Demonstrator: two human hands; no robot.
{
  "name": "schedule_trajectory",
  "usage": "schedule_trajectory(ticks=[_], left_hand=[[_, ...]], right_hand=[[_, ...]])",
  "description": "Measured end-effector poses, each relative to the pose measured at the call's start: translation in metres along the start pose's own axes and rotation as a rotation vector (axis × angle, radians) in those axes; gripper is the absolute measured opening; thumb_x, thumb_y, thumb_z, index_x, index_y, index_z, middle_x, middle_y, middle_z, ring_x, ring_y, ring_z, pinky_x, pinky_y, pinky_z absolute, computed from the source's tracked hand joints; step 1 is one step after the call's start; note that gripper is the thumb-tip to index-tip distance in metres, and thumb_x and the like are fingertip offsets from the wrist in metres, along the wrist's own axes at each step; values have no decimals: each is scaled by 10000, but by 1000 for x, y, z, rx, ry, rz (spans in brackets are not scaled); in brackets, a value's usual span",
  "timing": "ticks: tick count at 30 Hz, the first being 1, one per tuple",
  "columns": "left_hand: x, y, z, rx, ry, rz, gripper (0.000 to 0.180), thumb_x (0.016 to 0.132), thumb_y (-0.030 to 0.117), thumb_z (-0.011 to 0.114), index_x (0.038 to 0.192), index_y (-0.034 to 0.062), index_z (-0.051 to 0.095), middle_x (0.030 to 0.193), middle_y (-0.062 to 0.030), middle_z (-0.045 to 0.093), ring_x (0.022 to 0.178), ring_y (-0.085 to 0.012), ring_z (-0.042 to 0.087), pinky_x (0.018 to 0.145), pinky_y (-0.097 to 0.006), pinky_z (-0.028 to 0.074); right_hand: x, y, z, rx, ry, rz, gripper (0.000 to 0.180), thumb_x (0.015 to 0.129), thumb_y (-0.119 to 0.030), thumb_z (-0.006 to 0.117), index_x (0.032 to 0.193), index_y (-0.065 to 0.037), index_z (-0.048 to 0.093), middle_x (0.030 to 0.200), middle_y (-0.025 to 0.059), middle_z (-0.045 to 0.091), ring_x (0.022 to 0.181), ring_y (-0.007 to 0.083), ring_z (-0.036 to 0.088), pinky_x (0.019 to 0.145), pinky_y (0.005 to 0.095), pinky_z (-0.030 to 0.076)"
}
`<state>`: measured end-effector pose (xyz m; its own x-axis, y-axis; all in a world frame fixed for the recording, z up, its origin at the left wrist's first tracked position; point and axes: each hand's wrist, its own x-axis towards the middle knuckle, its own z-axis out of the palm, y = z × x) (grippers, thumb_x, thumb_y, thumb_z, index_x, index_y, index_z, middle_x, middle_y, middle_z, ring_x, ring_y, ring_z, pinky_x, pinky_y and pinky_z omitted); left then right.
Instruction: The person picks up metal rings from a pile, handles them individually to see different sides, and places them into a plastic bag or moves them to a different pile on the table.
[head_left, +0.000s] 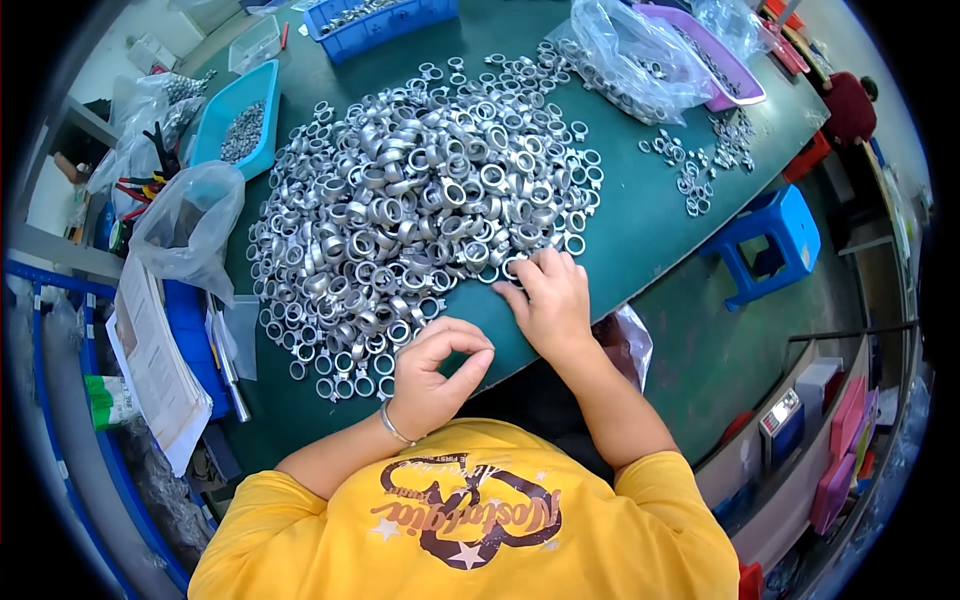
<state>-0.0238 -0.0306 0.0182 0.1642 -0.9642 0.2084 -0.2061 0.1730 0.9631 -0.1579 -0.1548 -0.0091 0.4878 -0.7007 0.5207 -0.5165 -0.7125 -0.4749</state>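
A large heap of silver metal rings (400, 190), many with small lugs on their rims, is spread over the green table (640, 235). At the heap's near right edge, my right hand (555, 305) has its fingers bent and closed on a metal ring (512, 267), part of which is hidden by the fingertips. Lower and to the left, my left hand (440, 372) is curled beside the near edge of the heap. Its thumb and index fingertip meet in a pinch; whatever may be between them is too small or hidden to make out.
A turquoise tray (262, 105) of small parts stands left of the heap, a blue crate (385, 30) behind it. A plastic bag (640, 65) and purple tray (752, 92) lie far right. Loose small fittings (735, 140) are nearby. A blue stool (775, 245) stands beyond the table's right edge.
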Motion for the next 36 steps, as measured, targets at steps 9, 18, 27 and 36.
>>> schedule_trajectory(ticks=[9,18,27,36], left_hand=[[13,-4,15,-271,30,-260,112,827,-11,604,935,-37,598,934,-60,543,839,-113,536,753,-230,443],[11,-4,21,-173,-25,-226,84,822,17,624,898,-18,616,900,-51,560,806,-103,548,705,-219,451],[11,-1,23,167,33,140,137,708,-7,692,831,43,657,795,-58,585,692,-172,568,602,-248,451],[8,-7,20,153,35,192,128,723,-9,687,834,43,651,792,-63,587,674,-166,566,586,-242,452]], right_hand=[[-32,-2,-22,946,-58,247,144,708,41,690,834,5,630,940,129,624,802,189,613,693,263,490],[-32,-4,-35,750,9,29,176,670,37,712,825,9,634,960,148,632,834,239,626,717,290,505],[-36,-7,-34,839,-1,12,187,648,1,745,784,37,622,985,170,637,828,247,627,718,304,498],[-45,-8,-28,1113,-78,191,214,731,35,677,932,38,606,1045,196,605,902,278,627,768,315,524]])
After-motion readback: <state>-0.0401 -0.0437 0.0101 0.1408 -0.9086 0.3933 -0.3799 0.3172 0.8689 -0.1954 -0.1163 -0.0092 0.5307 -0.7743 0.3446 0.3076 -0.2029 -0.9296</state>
